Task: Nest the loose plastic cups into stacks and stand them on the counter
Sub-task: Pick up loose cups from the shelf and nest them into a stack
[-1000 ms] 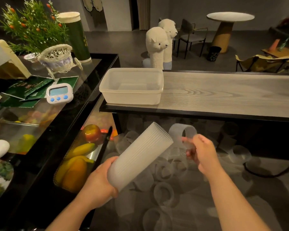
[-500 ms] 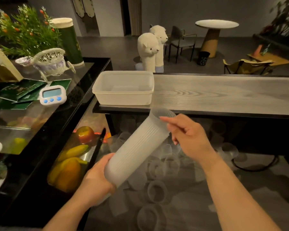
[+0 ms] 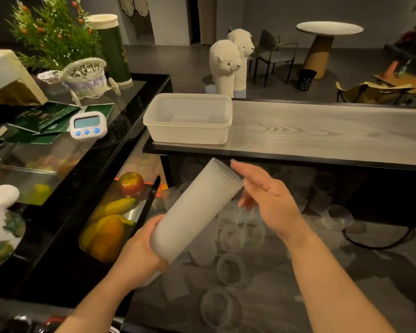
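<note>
Currently, the left hand grips the base of the tall nested stack of ribbed translucent plastic cups, holding it tilted with the open mouth up and to the right, presumably so that further cups can be slid in. The right hand sits just beside that mouth, fingers straight and relaxed, holding nothing. Loose clear plastic cups lie scattered on the lower surface beneath both hands, within easy reach. Above, the grey wood-grain bench carries an empty translucent rectangular plastic tub at its left end; the bare surface to the right offers room to stand the stack, well clear of the front edge.
</note>
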`<state>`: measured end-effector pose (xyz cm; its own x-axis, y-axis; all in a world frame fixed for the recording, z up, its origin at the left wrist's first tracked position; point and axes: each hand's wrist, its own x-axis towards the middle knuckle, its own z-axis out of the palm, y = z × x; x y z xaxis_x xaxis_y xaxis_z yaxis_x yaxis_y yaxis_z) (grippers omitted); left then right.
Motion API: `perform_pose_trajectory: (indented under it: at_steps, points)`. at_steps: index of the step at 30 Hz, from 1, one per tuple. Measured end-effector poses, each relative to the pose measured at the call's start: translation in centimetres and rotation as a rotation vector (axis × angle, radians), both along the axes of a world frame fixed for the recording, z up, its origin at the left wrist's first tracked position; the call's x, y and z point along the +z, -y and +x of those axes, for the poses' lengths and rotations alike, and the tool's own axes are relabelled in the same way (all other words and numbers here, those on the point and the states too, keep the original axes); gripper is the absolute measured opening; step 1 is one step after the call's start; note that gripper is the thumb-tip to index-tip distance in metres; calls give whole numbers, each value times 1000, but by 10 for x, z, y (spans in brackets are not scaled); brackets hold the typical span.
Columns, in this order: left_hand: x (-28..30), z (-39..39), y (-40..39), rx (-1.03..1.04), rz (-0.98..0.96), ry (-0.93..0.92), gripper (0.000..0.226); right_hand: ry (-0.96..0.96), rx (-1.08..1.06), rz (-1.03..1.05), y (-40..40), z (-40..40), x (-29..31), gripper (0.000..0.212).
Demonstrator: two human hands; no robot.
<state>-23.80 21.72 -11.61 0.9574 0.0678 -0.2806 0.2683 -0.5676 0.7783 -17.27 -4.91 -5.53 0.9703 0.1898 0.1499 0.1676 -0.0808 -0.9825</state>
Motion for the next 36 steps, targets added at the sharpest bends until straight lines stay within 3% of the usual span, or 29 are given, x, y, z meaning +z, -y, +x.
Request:
perform_pose_trajectory:
  at_steps: [2, 3, 4, 6, 8, 10, 14, 16, 20, 24, 26, 31, 35, 36]
  points:
    - [0, 0, -3, 29, -5, 2, 96, -33, -255, 43, -5, -7, -22, 33]
    - [0, 0, -4, 44, -6, 1, 96, -74, -351, -57, -7, -11, -40, 28]
    - [-1, -1, -7, 62, -10, -4, 96, -129, -353, -292, -8, -16, -62, 21]
    - [-5, -1, -13, 107, -31, -8, 97, -293, -119, -862, -8, -32, -111, 20]
    - [-11, -2, -18, 140, -46, -12, 99, -468, 16, -1064, -7, -46, -155, 39]
    - [-14, -3, -20, 139, -43, -26, 101, -590, -36, -1008, -9, -52, -184, 48]
    - [-14, -4, -18, 102, -39, -53, 99, -642, -223, -878, 0, -50, -202, 15]
    - [-13, -4, -20, 75, -19, -52, 99, -605, -325, -771, 8, -36, -192, 20]
    - [-11, -5, -21, 36, 2, -76, 99, -552, -510, -86, 35, -14, -121, 27]
    - [-7, -4, -14, -40, 12, -73, 98, -333, -389, 209, 35, 0, -19, 24]
    - [-3, -3, -9, -79, 35, -56, 97, -251, -281, 152, 30, 8, 13, 25]
    - [6, -1, -5, -117, 60, -3, 95, -186, -110, -350, 15, 26, 35, 32]
    - [4, 1, -5, -80, 34, 4, 95, -21, -27, -519, 2, 28, 26, 30]
    - [3, 1, -5, -73, 26, 9, 95, -36, 11, -456, -1, 27, 22, 30]
